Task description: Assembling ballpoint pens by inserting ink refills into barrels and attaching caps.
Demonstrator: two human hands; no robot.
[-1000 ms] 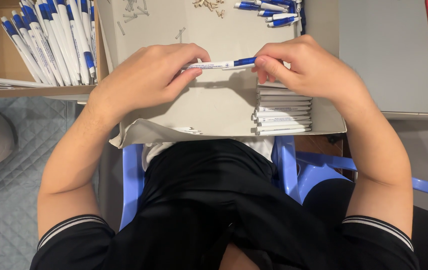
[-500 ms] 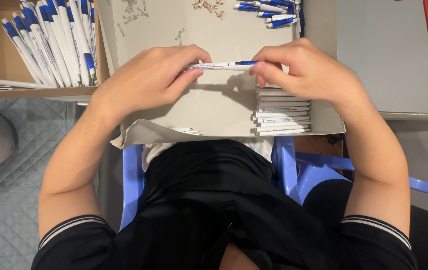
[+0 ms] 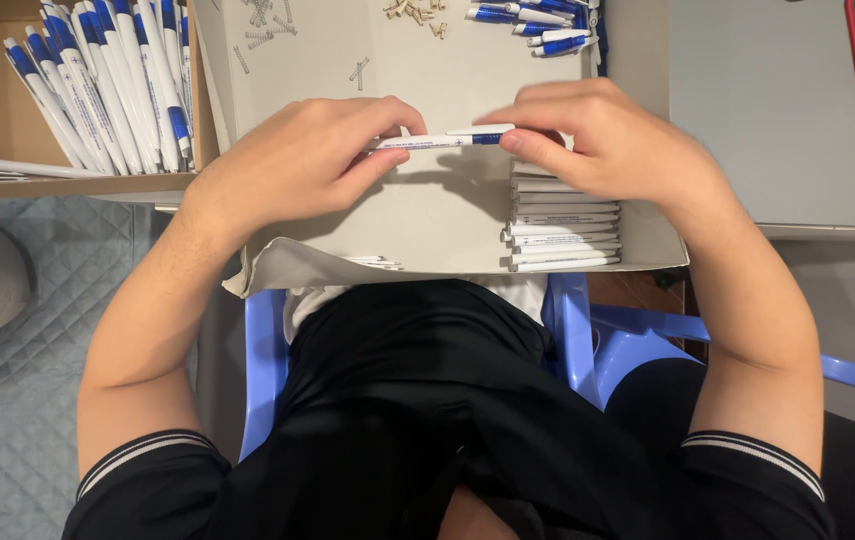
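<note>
A white pen with a blue end is held level between both hands above a shallow grey cardboard tray. My left hand pinches its white barrel end. The blue end is gripped by my right hand. Just below my right hand, a row of white pen barrels lies stacked in the tray's near right corner.
A cardboard box at the left holds several finished white and blue pens. More blue pen parts and small springs and bits lie at the tray's far side. A grey table is at the right; a blue plastic chair is under me.
The hands have pressed the pen's two halves closer together; the pen stays level in the same spot.
</note>
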